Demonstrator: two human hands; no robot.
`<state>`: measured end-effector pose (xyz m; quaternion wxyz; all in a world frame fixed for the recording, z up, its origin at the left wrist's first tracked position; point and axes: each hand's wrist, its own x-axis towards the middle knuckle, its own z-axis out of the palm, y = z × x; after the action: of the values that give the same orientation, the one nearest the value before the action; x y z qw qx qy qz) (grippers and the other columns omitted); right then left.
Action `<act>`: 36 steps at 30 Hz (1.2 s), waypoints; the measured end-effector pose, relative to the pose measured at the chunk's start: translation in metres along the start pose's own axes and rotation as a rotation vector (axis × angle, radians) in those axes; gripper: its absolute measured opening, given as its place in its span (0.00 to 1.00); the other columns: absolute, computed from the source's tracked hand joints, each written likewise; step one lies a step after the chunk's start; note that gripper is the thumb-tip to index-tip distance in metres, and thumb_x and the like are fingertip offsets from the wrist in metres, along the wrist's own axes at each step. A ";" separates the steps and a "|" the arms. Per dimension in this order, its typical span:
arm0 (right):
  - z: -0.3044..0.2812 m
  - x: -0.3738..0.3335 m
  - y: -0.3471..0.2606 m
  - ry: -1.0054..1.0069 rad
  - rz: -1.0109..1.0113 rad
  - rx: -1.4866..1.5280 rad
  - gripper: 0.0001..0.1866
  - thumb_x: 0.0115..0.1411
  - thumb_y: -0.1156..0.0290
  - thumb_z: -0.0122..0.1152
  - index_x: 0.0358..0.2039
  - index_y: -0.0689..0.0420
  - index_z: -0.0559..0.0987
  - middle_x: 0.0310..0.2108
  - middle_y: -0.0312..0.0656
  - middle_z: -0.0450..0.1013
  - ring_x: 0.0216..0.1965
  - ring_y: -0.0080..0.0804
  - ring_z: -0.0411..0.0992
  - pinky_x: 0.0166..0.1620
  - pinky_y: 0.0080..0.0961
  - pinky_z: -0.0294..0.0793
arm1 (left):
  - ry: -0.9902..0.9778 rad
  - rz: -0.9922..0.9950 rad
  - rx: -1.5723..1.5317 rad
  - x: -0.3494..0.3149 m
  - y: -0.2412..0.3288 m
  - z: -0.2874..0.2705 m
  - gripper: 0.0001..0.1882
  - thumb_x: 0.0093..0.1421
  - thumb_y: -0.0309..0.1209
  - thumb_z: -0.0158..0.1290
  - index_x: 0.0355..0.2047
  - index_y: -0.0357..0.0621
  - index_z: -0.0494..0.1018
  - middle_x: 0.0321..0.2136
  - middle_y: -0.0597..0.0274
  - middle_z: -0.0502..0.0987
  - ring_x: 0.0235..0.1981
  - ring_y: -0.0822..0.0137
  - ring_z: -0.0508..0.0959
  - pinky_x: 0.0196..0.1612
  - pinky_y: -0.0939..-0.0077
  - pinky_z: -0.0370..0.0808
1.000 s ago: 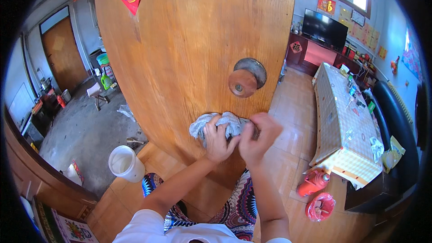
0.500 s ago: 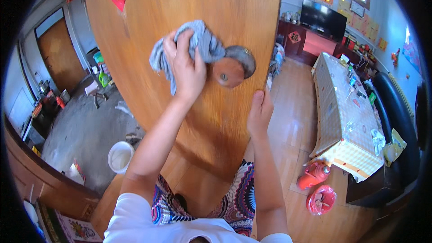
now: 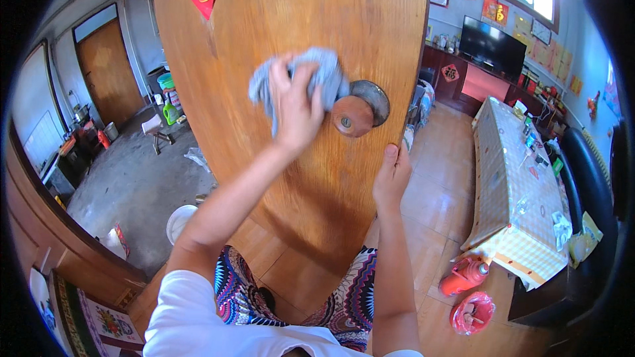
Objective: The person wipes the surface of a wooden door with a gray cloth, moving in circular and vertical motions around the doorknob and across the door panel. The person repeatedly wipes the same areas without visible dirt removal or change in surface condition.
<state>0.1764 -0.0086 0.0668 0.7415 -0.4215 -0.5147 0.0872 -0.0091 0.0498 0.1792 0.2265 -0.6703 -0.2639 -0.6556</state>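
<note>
Left of knob (image 3: 351,117) on door (image 3: 324,30), cloth (image 3: 333,74) bunched under left hand (image 3: 297,109), grip closed over folds; right hand (image 3: 392,182) clasps door edge. Wiping apparently in hand; next stroke likely calls for working round knob, door steady.

honestly the only lettering I can make out is one dark character on the red paper diamond (image 3: 450,73) on the dark-red wooden cabinet (image 3: 433,64) and a gold one on the square red poster (image 3: 494,10) on the pale bluish wall (image 3: 454,16).
</note>
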 end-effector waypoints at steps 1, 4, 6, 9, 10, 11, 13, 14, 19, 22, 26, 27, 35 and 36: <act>-0.001 -0.001 0.002 0.006 0.006 -0.008 0.28 0.74 0.46 0.54 0.47 0.63 0.78 0.27 0.46 0.74 0.30 0.37 0.72 0.38 0.35 0.72 | 0.008 0.049 -0.013 0.029 0.004 0.003 0.22 0.56 0.16 0.57 0.51 0.42 0.73 0.56 0.39 0.65 0.61 0.38 0.65 0.66 0.51 0.61; 0.002 -0.006 -0.008 0.007 0.004 0.028 0.29 0.73 0.44 0.53 0.48 0.63 0.78 0.28 0.44 0.74 0.30 0.36 0.72 0.38 0.35 0.72 | 0.080 0.167 0.009 0.084 0.013 0.001 0.22 0.55 0.19 0.59 0.52 0.42 0.75 0.54 0.40 0.67 0.59 0.39 0.67 0.64 0.51 0.63; 0.003 -0.007 -0.005 0.044 -0.006 -0.003 0.30 0.73 0.43 0.52 0.48 0.63 0.78 0.28 0.43 0.75 0.31 0.34 0.71 0.38 0.34 0.72 | 0.092 0.169 0.011 0.081 0.014 0.003 0.21 0.55 0.22 0.61 0.50 0.42 0.75 0.52 0.41 0.68 0.57 0.40 0.68 0.63 0.51 0.64; -0.001 -0.006 -0.001 0.019 0.012 -0.004 0.32 0.73 0.41 0.51 0.47 0.64 0.78 0.30 0.42 0.75 0.32 0.33 0.71 0.39 0.33 0.71 | 0.002 0.045 0.004 0.012 0.002 0.002 0.18 0.53 0.24 0.61 0.45 0.39 0.71 0.53 0.38 0.67 0.57 0.38 0.67 0.63 0.49 0.63; 0.000 -0.006 -0.002 0.018 0.001 0.006 0.32 0.73 0.41 0.51 0.47 0.64 0.78 0.30 0.42 0.75 0.32 0.33 0.71 0.40 0.33 0.72 | -0.030 -0.008 -0.028 -0.023 -0.003 0.001 0.19 0.52 0.24 0.61 0.44 0.39 0.69 0.54 0.38 0.66 0.59 0.37 0.67 0.64 0.49 0.62; 0.002 -0.005 -0.004 0.017 -0.012 0.018 0.32 0.73 0.42 0.51 0.47 0.64 0.78 0.30 0.42 0.75 0.33 0.33 0.71 0.40 0.33 0.72 | -0.025 -0.058 -0.040 -0.055 -0.010 -0.001 0.20 0.50 0.28 0.65 0.43 0.42 0.71 0.52 0.40 0.68 0.55 0.37 0.68 0.61 0.45 0.63; 0.000 -0.003 -0.003 -0.003 0.001 0.002 0.31 0.74 0.42 0.51 0.47 0.65 0.78 0.31 0.43 0.76 0.33 0.34 0.72 0.41 0.33 0.72 | -0.082 -0.109 -0.070 -0.076 -0.014 -0.011 0.20 0.49 0.25 0.64 0.41 0.43 0.70 0.53 0.40 0.67 0.56 0.38 0.68 0.61 0.46 0.62; 0.001 -0.003 -0.002 -0.010 0.008 -0.006 0.31 0.74 0.43 0.51 0.47 0.65 0.78 0.32 0.44 0.76 0.34 0.34 0.72 0.41 0.33 0.72 | -0.084 -0.140 -0.079 -0.075 -0.014 -0.012 0.19 0.49 0.25 0.63 0.41 0.43 0.70 0.52 0.41 0.67 0.56 0.38 0.68 0.61 0.46 0.62; 0.002 -0.001 0.002 0.017 -0.036 0.005 0.30 0.75 0.44 0.51 0.46 0.65 0.78 0.32 0.43 0.75 0.35 0.32 0.71 0.41 0.31 0.71 | -0.005 -0.099 -0.071 -0.003 -0.007 0.001 0.21 0.49 0.23 0.62 0.45 0.44 0.72 0.49 0.44 0.67 0.55 0.40 0.67 0.59 0.50 0.63; 0.003 -0.001 -0.001 0.039 -0.068 0.037 0.29 0.75 0.45 0.51 0.46 0.65 0.77 0.31 0.40 0.73 0.34 0.29 0.69 0.40 0.30 0.70 | 0.121 0.017 -0.073 0.080 0.007 0.008 0.21 0.50 0.22 0.62 0.46 0.47 0.73 0.49 0.46 0.69 0.55 0.41 0.68 0.56 0.50 0.65; 0.002 -0.004 -0.003 0.025 -0.045 0.057 0.31 0.74 0.43 0.51 0.46 0.64 0.76 0.27 0.35 0.68 0.31 0.24 0.64 0.35 0.29 0.66 | 0.135 0.115 -0.061 0.100 0.015 0.006 0.20 0.51 0.23 0.63 0.46 0.51 0.76 0.51 0.46 0.70 0.55 0.41 0.68 0.56 0.50 0.66; 0.004 -0.003 -0.005 0.036 -0.048 0.074 0.30 0.74 0.43 0.51 0.44 0.64 0.76 0.26 0.34 0.67 0.30 0.24 0.64 0.34 0.29 0.66 | 0.129 0.107 -0.010 0.084 0.014 0.006 0.20 0.52 0.24 0.64 0.45 0.53 0.78 0.51 0.47 0.71 0.55 0.42 0.69 0.55 0.51 0.66; 0.006 -0.001 -0.001 0.056 -0.090 0.045 0.28 0.75 0.45 0.51 0.41 0.63 0.74 0.25 0.37 0.67 0.28 0.26 0.63 0.33 0.31 0.65 | -0.143 -0.079 -0.064 -0.038 -0.013 -0.018 0.21 0.48 0.22 0.62 0.43 0.46 0.73 0.52 0.45 0.69 0.55 0.42 0.69 0.58 0.51 0.64; 0.004 -0.001 0.001 0.052 -0.078 0.045 0.28 0.75 0.45 0.50 0.41 0.63 0.74 0.25 0.37 0.67 0.28 0.26 0.64 0.33 0.31 0.65 | -0.134 -0.061 -0.071 -0.025 -0.011 -0.013 0.20 0.48 0.21 0.60 0.44 0.46 0.73 0.50 0.47 0.69 0.54 0.43 0.69 0.57 0.52 0.64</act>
<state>0.1728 -0.0066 0.0658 0.7667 -0.3865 -0.5092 0.0586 -0.0266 0.0484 0.1543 0.1643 -0.7120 -0.2752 -0.6248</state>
